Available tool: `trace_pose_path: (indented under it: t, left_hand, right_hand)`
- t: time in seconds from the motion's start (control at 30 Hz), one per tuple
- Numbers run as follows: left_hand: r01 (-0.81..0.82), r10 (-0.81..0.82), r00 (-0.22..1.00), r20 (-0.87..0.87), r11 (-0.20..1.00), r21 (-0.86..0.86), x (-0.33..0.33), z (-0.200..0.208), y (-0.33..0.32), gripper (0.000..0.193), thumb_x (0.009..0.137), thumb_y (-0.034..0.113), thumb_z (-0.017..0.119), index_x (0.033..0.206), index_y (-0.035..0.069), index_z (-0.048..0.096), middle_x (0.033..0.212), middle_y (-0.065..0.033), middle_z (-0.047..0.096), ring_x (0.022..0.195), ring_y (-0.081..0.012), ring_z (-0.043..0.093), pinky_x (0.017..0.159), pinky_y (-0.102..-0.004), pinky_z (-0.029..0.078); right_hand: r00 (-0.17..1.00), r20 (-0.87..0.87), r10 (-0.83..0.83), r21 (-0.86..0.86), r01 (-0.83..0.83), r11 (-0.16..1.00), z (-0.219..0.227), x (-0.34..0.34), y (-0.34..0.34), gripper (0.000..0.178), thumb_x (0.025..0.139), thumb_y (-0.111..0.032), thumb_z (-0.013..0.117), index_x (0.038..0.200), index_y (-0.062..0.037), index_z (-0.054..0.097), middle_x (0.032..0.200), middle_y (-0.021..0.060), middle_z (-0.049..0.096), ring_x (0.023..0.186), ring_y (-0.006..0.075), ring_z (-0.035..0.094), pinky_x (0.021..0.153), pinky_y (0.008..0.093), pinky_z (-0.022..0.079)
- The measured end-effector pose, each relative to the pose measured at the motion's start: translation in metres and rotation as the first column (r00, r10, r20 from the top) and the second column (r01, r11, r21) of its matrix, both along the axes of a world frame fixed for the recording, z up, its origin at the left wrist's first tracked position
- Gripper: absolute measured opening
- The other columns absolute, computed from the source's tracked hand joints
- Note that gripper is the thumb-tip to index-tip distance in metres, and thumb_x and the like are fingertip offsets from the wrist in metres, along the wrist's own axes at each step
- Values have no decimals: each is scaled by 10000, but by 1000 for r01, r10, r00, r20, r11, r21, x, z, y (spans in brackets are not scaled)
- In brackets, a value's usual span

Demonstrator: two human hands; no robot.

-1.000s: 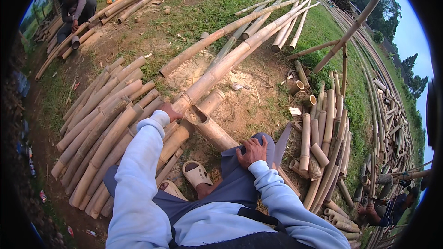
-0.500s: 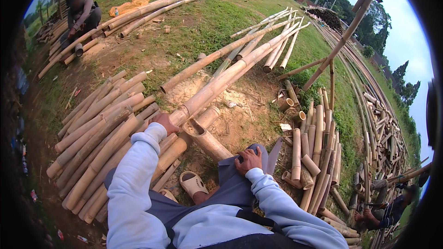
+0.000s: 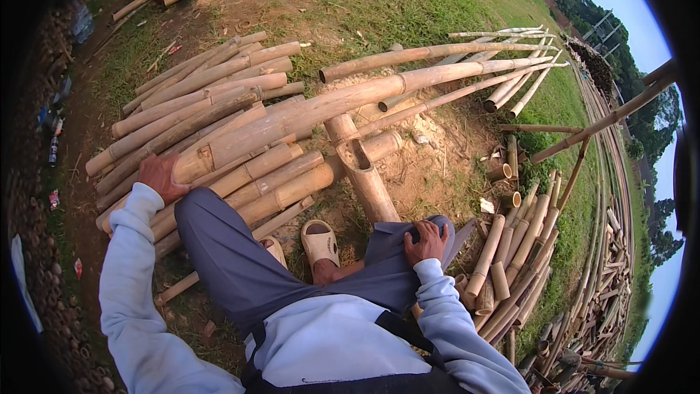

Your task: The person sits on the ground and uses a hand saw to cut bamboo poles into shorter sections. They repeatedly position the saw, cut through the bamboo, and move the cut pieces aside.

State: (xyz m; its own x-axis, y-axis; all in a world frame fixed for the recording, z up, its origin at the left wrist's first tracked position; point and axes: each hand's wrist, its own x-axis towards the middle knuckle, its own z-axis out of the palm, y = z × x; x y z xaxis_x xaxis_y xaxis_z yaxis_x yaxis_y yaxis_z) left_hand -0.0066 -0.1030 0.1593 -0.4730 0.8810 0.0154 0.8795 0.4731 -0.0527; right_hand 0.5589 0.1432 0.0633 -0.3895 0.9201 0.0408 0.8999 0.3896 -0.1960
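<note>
My left hand (image 3: 162,176) is wrapped round the near end of a long bamboo pole (image 3: 292,122). The pole slants from there to the far right, passing over a stack of cut bamboo lengths (image 3: 164,118) and the upper end of a notched bamboo piece (image 3: 370,191). That piece has an oblong opening cut in its top and leans toward my right knee. My right hand (image 3: 428,242) lies on that knee with its fingers spread, holding nothing. Just right of the knee shows a flat grey blade (image 3: 464,239), partly hidden.
Long bamboo poles (image 3: 408,52) lie on the grass ahead. Short bamboo lengths (image 3: 503,255) are heaped at the right, beside a leaning post frame (image 3: 609,118). A larger pile of bamboo (image 3: 609,277) lies farther right. Pale sawdust (image 3: 430,153) covers the ground ahead.
My left hand has moved left with the pole, drawing its near end over the stack of cut lengths. My right hand has stayed on the knee. The view has turned and tilted down.
</note>
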Motion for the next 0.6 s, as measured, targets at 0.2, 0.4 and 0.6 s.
trace_pose_path:
  t: [0.2,0.4,0.6]
  left_hand:
    - [98,-94,995,-37,990,104,-34,-1,-63,641,634,362,850,1189,129,629,989,-140,697,928,-366,621,877,-456,480]
    - [4,-6,997,78,1000,23,-65,-17,-131,532,638,273,833,1102,144,607,1014,-130,686,1004,-363,623,968,-469,403]
    - [-137,137,991,0,990,-40,-59,-46,-166,594,622,284,851,1146,137,615,1072,-124,684,1088,-342,614,1071,-471,365]
  right_hand:
    - [1000,7,11,3,-12,1000,5,3,-2,385,864,-296,675,1211,-131,685,1259,51,684,1314,212,536,1244,529,123]
    - [1000,19,22,-1,-22,1000,6,6,-2,416,870,-279,664,1252,-115,674,1268,61,680,1315,218,535,1247,506,124]
    - [998,30,58,12,-59,998,6,-6,4,415,865,-279,669,1245,-112,664,1269,63,677,1315,226,534,1242,520,119]
